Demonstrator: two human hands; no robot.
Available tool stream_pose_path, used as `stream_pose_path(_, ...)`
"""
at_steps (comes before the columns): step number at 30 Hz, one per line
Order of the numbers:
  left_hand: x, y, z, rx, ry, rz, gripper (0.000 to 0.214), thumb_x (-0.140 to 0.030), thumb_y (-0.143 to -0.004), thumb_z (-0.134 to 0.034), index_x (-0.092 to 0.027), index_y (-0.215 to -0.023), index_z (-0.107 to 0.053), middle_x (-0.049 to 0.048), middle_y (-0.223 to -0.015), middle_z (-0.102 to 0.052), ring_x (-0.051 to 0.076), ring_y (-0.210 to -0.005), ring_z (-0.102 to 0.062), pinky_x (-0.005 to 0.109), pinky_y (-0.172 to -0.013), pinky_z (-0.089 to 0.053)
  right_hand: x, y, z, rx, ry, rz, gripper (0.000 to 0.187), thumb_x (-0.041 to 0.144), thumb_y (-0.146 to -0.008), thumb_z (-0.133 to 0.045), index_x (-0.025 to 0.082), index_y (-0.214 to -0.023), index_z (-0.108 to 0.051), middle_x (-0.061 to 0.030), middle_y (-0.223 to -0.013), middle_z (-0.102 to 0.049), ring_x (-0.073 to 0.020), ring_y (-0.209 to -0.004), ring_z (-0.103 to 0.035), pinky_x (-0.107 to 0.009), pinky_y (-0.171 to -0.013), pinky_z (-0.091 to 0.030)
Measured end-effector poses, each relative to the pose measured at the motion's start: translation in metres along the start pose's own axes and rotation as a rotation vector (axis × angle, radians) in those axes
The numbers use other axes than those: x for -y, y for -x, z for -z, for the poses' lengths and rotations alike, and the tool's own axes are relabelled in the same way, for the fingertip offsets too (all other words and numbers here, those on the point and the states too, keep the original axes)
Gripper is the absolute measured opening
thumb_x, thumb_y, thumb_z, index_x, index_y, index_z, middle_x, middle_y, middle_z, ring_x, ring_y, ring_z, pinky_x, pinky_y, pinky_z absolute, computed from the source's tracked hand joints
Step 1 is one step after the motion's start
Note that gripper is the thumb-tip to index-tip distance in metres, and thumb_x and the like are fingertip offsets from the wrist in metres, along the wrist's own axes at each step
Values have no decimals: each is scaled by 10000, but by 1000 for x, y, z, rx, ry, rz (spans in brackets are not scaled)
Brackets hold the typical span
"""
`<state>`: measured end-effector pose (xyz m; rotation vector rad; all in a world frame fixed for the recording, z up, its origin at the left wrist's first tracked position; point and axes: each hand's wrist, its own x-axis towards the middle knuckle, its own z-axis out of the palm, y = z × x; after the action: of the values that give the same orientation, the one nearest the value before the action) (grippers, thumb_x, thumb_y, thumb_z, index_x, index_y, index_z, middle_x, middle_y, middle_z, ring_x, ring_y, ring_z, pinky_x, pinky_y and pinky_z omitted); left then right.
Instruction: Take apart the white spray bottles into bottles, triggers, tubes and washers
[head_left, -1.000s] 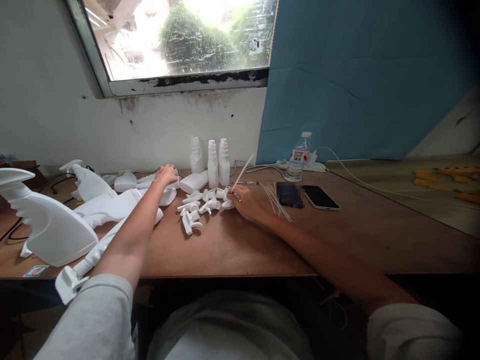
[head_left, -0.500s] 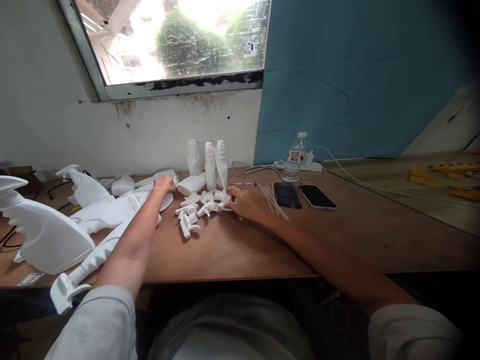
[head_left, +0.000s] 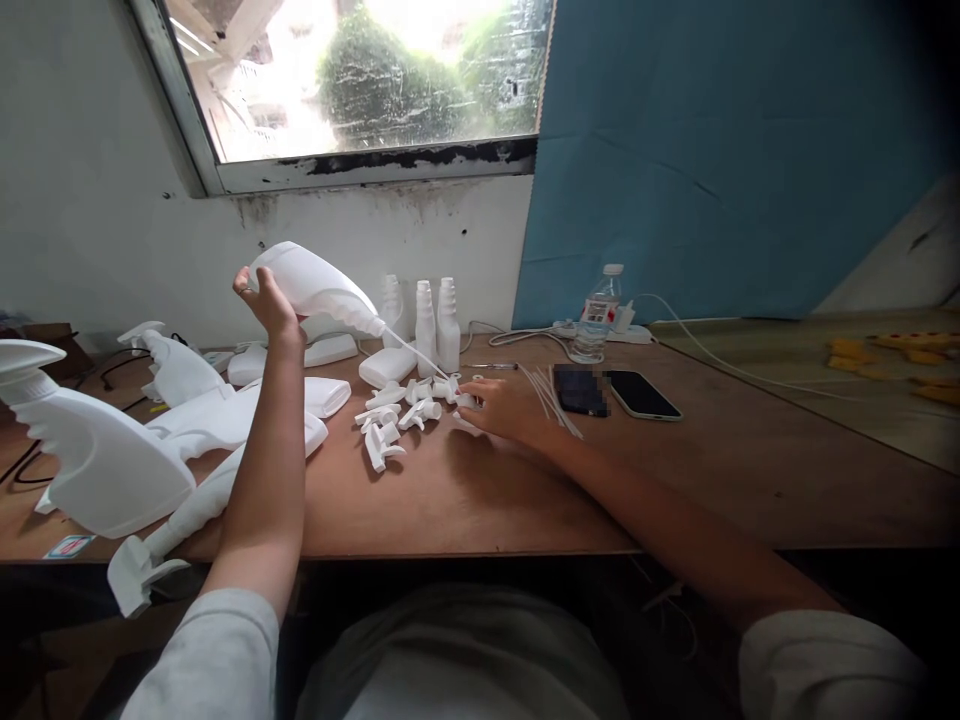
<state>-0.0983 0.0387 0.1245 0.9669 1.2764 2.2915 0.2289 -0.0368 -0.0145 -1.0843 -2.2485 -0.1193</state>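
Observation:
My left hand (head_left: 268, 303) is raised above the table and grips a white plastic bottle (head_left: 319, 284) by its base, neck tilted down to the right. A thin white tube runs from the bottle's neck down to a white trigger sprayer head (head_left: 459, 397) that my right hand (head_left: 504, 405) holds on the table. Several more white sprayer heads (head_left: 386, 420) lie in a loose heap just left of my right hand. A bundle of thin white tubes (head_left: 551, 398) lies to its right.
Three white bottles (head_left: 426, 322) stand upright by the wall. More white bottles (head_left: 112, 455), some with sprayers, lie at the left. A water bottle (head_left: 596, 315), two phones (head_left: 615, 391) and cables sit at the right. The wooden table (head_left: 675, 480) ends near me.
My left hand has lifted a white bottle from the pile up off the table. My right hand stays on the sprayer head, whose tube now reaches the bottle's neck.

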Motion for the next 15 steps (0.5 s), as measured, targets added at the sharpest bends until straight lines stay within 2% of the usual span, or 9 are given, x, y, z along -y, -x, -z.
stream_pose_path(5,9,-7,2,1,44,125,368,-373,-920,-367,-274,-1271,-317,67,-1270,-507,198,-1073,-595,327,-704,-565,-4,-1,-1,10,21,-26,241,230,-740,-631,161,-947,-733,-113,-914,-736,-262,-827,-669,-353,-776,-481)
stream_pose_path(9,14,-12,7,-1,18,145,329,-338,-936,-304,-235,-1244,-250,83,-1317,-457,172,-1054,-576,330,-701,-574,-4,-1,-2,29,24,-40,226,225,-729,-627,175,-918,-740,-99,-871,-735,-252,-799,-663,-336,-748,-469)
stream_pose_path(15,9,-15,12,-3,-1,138,287,-321,-949,-264,-222,-1214,-215,86,-1336,-414,160,-1066,-551,323,-710,-575,-3,-1,-3,41,11,-85,229,212,-725,-607,176,-900,-750,-88,-826,-735,-235,-744,-648,-317,-706,-447)
